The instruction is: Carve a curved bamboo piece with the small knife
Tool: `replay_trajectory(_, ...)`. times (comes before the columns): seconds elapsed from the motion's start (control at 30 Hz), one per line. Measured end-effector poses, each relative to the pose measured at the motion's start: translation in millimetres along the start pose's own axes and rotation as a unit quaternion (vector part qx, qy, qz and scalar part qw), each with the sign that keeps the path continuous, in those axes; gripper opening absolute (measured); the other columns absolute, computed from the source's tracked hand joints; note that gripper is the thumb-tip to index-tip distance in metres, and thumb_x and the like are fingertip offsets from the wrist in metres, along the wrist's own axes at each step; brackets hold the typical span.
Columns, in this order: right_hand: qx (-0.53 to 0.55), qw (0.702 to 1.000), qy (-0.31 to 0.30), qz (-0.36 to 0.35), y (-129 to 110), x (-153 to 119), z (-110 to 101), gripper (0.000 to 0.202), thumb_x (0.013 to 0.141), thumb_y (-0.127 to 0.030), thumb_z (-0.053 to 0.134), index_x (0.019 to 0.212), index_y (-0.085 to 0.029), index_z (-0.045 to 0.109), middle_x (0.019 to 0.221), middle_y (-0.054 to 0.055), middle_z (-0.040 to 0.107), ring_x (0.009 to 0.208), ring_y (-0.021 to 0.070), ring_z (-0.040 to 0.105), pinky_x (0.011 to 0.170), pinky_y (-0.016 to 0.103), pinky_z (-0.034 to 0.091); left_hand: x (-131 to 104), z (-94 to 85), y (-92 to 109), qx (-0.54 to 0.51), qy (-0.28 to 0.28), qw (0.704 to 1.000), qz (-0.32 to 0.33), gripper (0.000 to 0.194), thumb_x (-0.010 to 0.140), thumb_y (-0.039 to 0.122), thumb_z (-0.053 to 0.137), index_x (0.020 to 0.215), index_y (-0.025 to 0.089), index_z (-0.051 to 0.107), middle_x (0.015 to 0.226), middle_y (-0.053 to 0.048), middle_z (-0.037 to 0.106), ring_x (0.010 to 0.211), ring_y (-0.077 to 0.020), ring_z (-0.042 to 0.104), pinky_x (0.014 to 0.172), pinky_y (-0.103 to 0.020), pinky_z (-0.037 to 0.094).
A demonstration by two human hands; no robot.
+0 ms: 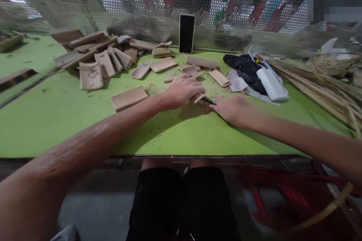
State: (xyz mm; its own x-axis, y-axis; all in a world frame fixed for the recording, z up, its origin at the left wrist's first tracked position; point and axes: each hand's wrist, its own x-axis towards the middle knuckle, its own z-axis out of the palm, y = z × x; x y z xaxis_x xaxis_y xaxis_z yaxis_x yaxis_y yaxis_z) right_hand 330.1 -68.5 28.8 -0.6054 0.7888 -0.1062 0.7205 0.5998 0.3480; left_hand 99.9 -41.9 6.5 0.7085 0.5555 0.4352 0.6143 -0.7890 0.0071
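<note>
My left hand point(182, 91) is closed over a small bamboo piece point(198, 98) on the green table point(56, 120), pressing it down. My right hand point(232, 108) lies just to its right and grips a small tool with a teal handle point(212, 102), its tip against the piece. Wood shavings lie around both hands. A curved bamboo slab point(129, 98) rests left of my left forearm.
A heap of curved bamboo slabs point(93, 58) fills the back left. A phone point(187, 33) leans upright against the perforated metal screen. A black cloth point(245, 68), a white pouch point(271, 83) and bamboo strips point(319, 86) lie at the right.
</note>
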Motion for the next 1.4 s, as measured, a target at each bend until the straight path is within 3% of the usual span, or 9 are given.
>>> replay_trajectory(0.43,0.062,0.997,-0.037,-0.003,2,11,7,0.051,0.103,-0.047,0.026,0.117,-0.014,0.062,0.078,0.012,0.071,0.058,0.0214,0.058,0.052,0.030,0.028,-3,-4.4,5,0.012,-0.011,1.000,-0.005,0.024,0.092,0.016,0.051,0.108,0.020,0.069,0.108,-0.008,0.073,0.100,-0.0241,0.063,0.086,-0.038,0.040)
replay_trajectory(0.77,0.120,0.992,-0.017,-0.019,5,13,8,0.043,0.102,-0.044,0.032,0.108,-0.015,0.063,0.068,0.008,0.066,0.052,0.0181,0.053,0.049,0.029,0.025,-5,-2.0,5,0.014,-0.023,1.000,0.004,0.025,0.093,0.015,0.052,0.114,0.021,0.064,0.120,-0.007,0.071,0.108,-0.0230,0.061,0.094,-0.039,0.038)
replay_trajectory(0.9,0.107,0.994,-0.028,-0.010,4,14,4,0.041,0.102,-0.044,0.037,0.110,-0.014,0.064,0.070,0.008,0.068,0.053,0.0184,0.056,0.049,0.028,0.026,-6,-0.3,3,0.006,-0.019,1.000,-0.003,0.022,0.093,0.020,0.054,0.112,0.022,0.065,0.116,-0.005,0.072,0.106,-0.0231,0.063,0.093,-0.040,0.040)
replay_trajectory(1.07,0.060,0.997,-0.013,-0.056,2,6,-5,0.041,0.104,-0.039,0.035,0.116,-0.010,0.062,0.073,0.010,0.071,0.055,0.0202,0.059,0.048,0.030,0.024,-7,-1.1,4,-0.009,-0.031,0.999,-0.022,0.028,0.085,0.024,0.062,0.112,0.024,0.065,0.117,-0.005,0.072,0.107,-0.0250,0.064,0.094,-0.043,0.043)
replay_trajectory(1.27,0.053,0.995,0.041,-0.080,6,-6,2,0.044,0.106,-0.036,0.027,0.116,-0.013,0.063,0.075,0.013,0.072,0.058,0.0214,0.060,0.051,0.033,0.026,-9,-2.8,4,-0.020,-0.032,0.999,-0.025,0.032,0.082,0.023,0.064,0.114,0.024,0.064,0.118,-0.005,0.072,0.108,-0.0252,0.064,0.096,-0.043,0.043)
replay_trajectory(1.4,0.046,0.996,0.028,-0.074,8,-5,5,0.045,0.106,-0.035,0.026,0.114,-0.013,0.064,0.071,0.012,0.070,0.055,0.0204,0.058,0.051,0.033,0.026,-8,-2.7,4,-0.012,-0.039,0.999,-0.028,0.033,0.082,0.023,0.064,0.115,0.025,0.063,0.119,-0.005,0.072,0.110,-0.0255,0.063,0.096,-0.043,0.042)
